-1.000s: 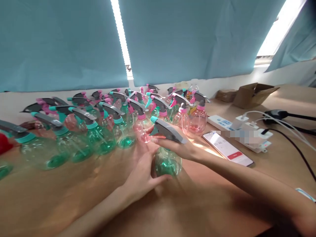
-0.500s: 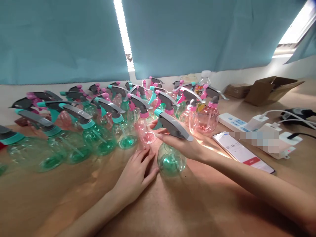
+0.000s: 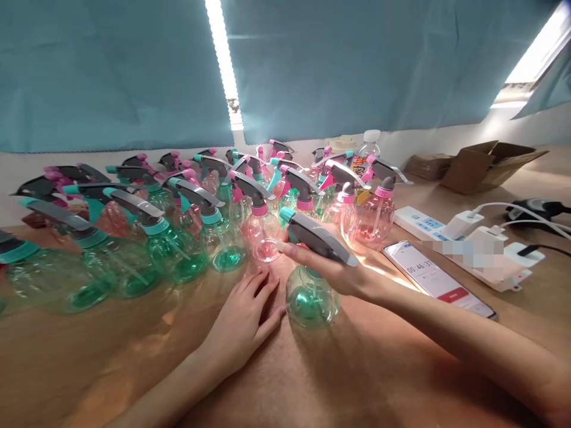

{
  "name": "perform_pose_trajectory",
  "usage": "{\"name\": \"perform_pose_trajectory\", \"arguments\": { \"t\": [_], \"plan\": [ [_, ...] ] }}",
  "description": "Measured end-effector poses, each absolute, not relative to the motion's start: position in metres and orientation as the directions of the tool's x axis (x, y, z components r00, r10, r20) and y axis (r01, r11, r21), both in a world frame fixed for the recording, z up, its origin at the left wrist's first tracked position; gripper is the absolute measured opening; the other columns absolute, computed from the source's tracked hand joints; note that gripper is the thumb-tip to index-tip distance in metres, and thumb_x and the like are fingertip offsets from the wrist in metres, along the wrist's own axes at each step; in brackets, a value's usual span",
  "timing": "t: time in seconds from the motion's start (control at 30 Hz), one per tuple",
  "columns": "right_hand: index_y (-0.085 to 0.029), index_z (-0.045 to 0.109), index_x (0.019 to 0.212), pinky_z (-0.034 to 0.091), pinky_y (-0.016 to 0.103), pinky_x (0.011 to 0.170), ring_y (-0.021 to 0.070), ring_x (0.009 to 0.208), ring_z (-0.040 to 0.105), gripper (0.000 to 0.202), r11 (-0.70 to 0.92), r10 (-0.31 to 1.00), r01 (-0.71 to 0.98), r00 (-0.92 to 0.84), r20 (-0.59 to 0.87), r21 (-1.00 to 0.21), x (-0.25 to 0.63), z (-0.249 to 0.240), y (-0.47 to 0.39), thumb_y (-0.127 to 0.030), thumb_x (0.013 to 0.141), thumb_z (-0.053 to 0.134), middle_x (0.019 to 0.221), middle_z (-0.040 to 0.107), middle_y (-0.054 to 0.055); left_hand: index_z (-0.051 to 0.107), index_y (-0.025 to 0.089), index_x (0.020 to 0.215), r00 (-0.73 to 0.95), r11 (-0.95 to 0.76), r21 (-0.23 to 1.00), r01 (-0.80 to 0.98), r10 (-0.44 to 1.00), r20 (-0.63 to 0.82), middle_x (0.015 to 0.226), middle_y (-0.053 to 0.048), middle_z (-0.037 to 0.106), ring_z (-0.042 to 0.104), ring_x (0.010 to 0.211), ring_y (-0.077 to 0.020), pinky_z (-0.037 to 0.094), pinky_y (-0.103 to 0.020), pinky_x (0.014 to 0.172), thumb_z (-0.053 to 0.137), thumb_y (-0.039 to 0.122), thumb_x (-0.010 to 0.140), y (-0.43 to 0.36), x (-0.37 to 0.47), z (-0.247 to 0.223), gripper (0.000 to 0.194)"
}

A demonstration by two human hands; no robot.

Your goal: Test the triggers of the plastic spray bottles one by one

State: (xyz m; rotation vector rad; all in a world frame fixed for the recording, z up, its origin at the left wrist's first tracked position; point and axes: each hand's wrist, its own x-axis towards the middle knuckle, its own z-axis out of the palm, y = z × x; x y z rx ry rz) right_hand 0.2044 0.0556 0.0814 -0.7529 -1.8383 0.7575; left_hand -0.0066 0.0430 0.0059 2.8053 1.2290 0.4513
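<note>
My right hand point(image 3: 333, 273) is wrapped round the neck of a green spray bottle point(image 3: 313, 302), just below its grey sprayer head with a turquoise nozzle. The bottle is upright at the table surface, its nozzle pointing to the left. Most of my right fingers are hidden behind the neck; the thumb stretches out in front. Left of the bottle, my left hand point(image 3: 244, 315) lies on the table with its fingers stretched out, holding nothing. Beyond the left fingertips stand a pink spray bottle point(image 3: 263, 229) and a green spray bottle point(image 3: 223, 244).
Several more green and pink spray bottles stand in rows to the left and behind. To the right are a phone point(image 3: 439, 279) showing a timer, a power strip point(image 3: 417, 220) with plugs and cables, and a cardboard box point(image 3: 486, 169). A blue curtain point(image 3: 357, 65) hangs behind the table point(image 3: 285, 380).
My right hand and the green spray bottle have shifted slightly toward me and to the right. My left hand has stayed almost in place.
</note>
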Motion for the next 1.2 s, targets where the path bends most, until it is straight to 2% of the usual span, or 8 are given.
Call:
{"name": "perform_pose_trajectory", "arguments": {
  "t": [0.33,0.43,0.53,0.63,0.73,0.93,1.1,1.2],
  "plan": [
    [-0.022,0.043,0.068,0.031,0.027,0.051,0.0081,0.053,0.032,0.028,0.604,0.778,0.212,-0.366,0.511,-0.768,0.207,0.092,0.048,-0.029,0.092,0.057,0.063,0.036,-0.007,0.053,0.015,0.134,0.63,-0.678,0.199,0.708,0.733,0.257,0.139,-0.016,0.053,0.043,0.132,-0.0349,0.036,-0.056,0.107,0.046,0.043,0.097,0.043,-0.007,0.006,0.047],
    [-0.023,0.056,0.084,0.038,0.028,0.056,0.01,0.059,0.045,0.015,0.582,0.794,0.19,-0.343,0.502,-0.791,0.207,0.084,0.049,-0.036,0.09,0.059,0.068,0.047,-0.006,0.053,0.014,0.134,0.631,-0.679,0.194,0.708,0.732,0.257,0.14,-0.017,0.052,0.042,0.133,-0.0352,0.035,-0.056,0.108,0.047,0.042,0.097,0.042,-0.007,0.006,0.047],
    [-0.024,0.059,0.106,0.049,0.033,0.07,0.0161,0.078,0.06,0.024,0.556,0.81,0.154,-0.321,0.49,-0.817,0.206,0.075,0.052,-0.039,0.088,0.062,0.077,0.061,-0.002,0.055,0.013,0.132,0.628,-0.672,0.183,0.717,0.738,0.248,0.14,-0.017,0.051,0.043,0.132,-0.0354,0.036,-0.055,0.108,0.045,0.042,0.097,0.042,-0.006,0.007,0.046],
    [-0.024,0.059,0.111,0.053,0.036,0.079,0.0195,0.091,0.065,0.028,0.545,0.815,0.127,-0.311,0.488,-0.829,0.204,0.07,0.054,-0.037,0.086,0.064,0.086,0.066,0.001,0.056,0.014,0.13,0.626,-0.671,0.183,0.719,0.739,0.249,0.139,-0.016,0.052,0.044,0.131,-0.0354,0.038,-0.055,0.106,0.044,0.044,0.097,0.042,-0.006,0.008,0.045],
    [-0.024,0.059,0.112,0.057,0.034,0.079,0.0179,0.091,0.068,0.029,0.554,0.802,0.066,-0.31,0.511,-0.83,0.202,0.069,0.054,-0.031,0.085,0.066,0.105,0.068,0.004,0.056,0.014,0.129,0.63,-0.674,0.186,0.715,0.736,0.246,0.14,-0.017,0.051,0.043,0.131,-0.0349,0.037,-0.055,0.107,0.044,0.043,0.098,0.042,-0.006,0.008,0.045],
    [-0.024,0.061,0.113,0.059,0.037,0.079,0.0187,0.091,0.07,0.032,0.55,0.807,0.061,-0.293,0.512,-0.833,0.203,0.069,0.055,-0.027,0.082,0.067,0.117,0.066,0.006,0.056,0.015,0.131,0.628,-0.672,0.193,0.715,0.739,0.245,0.139,-0.017,0.052,0.044,0.13,-0.0345,0.037,-0.056,0.107,0.047,0.041,0.097,0.042,-0.006,0.007,0.044],
    [-0.023,0.059,0.118,0.057,0.041,0.088,0.024,0.109,0.064,0.034,0.539,0.815,0.088,-0.303,0.494,-0.837,0.204,0.069,0.054,-0.029,0.084,0.065,0.126,0.063,0.008,0.056,0.015,0.131,0.63,-0.673,0.19,0.715,0.738,0.243,0.139,-0.016,0.052,0.045,0.13,-0.0336,0.037,-0.054,0.107,0.046,0.041,0.097,0.042,-0.005,0.007,0.044],
    [-0.023,0.059,0.118,0.056,0.041,0.087,0.0243,0.109,0.064,0.035,0.532,0.827,0.115,-0.286,0.485,-0.839,0.204,0.068,0.053,-0.03,0.085,0.065,0.125,0.064,0.007,0.057,0.016,0.13,0.626,-0.676,0.195,0.711,0.734,0.261,0.138,-0.016,0.053,0.045,0.13,-0.0338,0.038,-0.054,0.107,0.047,0.042,0.097,0.042,-0.006,0.007,0.043]
  ]
}}
